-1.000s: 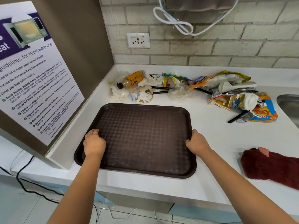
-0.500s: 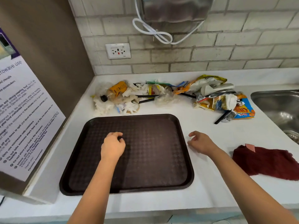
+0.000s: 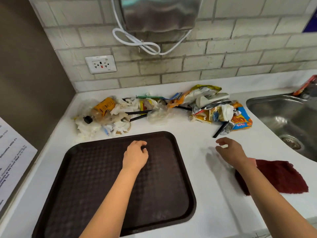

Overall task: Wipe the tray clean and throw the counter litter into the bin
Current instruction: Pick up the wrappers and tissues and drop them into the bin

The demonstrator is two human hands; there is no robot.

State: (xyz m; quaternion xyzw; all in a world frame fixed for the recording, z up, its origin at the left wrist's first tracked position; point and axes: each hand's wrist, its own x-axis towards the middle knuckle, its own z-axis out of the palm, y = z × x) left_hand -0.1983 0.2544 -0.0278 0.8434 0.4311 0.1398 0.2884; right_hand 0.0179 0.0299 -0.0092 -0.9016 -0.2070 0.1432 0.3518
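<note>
The tray (image 3: 96, 194), dark brown and textured, lies flat on the white counter (image 3: 211, 194) nearest the person, its far edge just short of the litter. The left hand (image 3: 135, 157) hovers over the tray's far half, fingers loosely curled and holding nothing. The right hand (image 3: 230, 151) hangs over bare counter just right of the tray, fingers relaxed and slightly spread, also holding nothing. Under the right forearm lies a dark red cloth (image 3: 281, 177). Farther back the litter (image 3: 159, 109) is strewn along the counter: crumpled tissues, a plastic bottle (image 3: 101, 110) on its side, black straws, snack wrappers. A steel sink (image 3: 288, 117) sits at the right, a wall socket (image 3: 100, 64) on the tiles behind
</note>
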